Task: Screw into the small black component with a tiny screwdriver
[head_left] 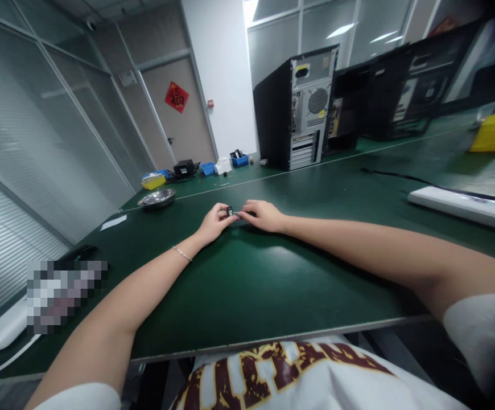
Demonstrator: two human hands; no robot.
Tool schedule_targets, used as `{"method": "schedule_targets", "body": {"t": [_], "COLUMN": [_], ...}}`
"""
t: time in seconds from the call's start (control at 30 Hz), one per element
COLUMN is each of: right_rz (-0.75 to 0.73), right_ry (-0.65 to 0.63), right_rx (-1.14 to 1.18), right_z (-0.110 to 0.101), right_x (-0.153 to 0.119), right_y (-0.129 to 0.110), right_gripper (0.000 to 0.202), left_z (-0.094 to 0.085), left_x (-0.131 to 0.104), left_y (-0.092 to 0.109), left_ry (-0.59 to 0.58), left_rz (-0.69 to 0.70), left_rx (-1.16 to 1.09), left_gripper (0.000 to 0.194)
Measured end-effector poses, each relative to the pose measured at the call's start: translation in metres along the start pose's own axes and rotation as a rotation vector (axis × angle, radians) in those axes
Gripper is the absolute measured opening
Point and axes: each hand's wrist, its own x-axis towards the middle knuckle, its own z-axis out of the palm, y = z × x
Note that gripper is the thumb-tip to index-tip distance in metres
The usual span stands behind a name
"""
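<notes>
Both of my hands meet over the middle of the green table. Between the fingertips of my left hand is a small black part with a pale face, too small to name. My right hand pinches a thin tool with a dark grip and a slim metal shaft, which looks like a small screwdriver. Its shaft points left at the black part; whether the tip touches it I cannot tell. A thin bracelet circles my left wrist.
A shiny metal bowl sits at the left back. Behind it are a yellow tray, blue trays and a black adapter. Computer towers line the back right. At right lies a white power strip with a black cable.
</notes>
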Motion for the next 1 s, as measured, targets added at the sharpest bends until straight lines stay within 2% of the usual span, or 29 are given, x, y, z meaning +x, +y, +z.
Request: {"method": "schedule_targets", "body": {"t": [0.2, 0.4, 0.57, 0.7, 1.0], "right_rz": [0.048, 0.088, 0.111, 0.084, 0.001], "right_ry": [0.011, 0.023, 0.009, -0.008, 0.018], "right_rx": [-0.038, -0.072, -0.080, -0.052, 0.058], "right_z": [0.000, -0.001, -0.003, -0.002, 0.002], "right_x": [0.000, -0.001, -0.001, -0.001, 0.001], "right_y": [0.000, -0.002, -0.004, -0.002, 0.006], "right_gripper": [0.034, 0.034, 0.032, 0.033, 0.033], "left_z": [0.001, 0.003, 0.005, 0.003, -0.002], "left_x": [0.001, -0.006, -0.009, -0.008, -0.009], "left_y": [0.000, 0.014, 0.021, 0.022, 0.021], "left_ry": [-0.013, -0.001, 0.020, 0.041, 0.081], "left_rz": [0.126, 0.207, 0.219, 0.302, 0.310], "left_rx": [0.224, 0.540, 0.519, 0.573, 0.496], "left_gripper": [0.036, 0.039, 0.029, 0.021, 0.022]}}
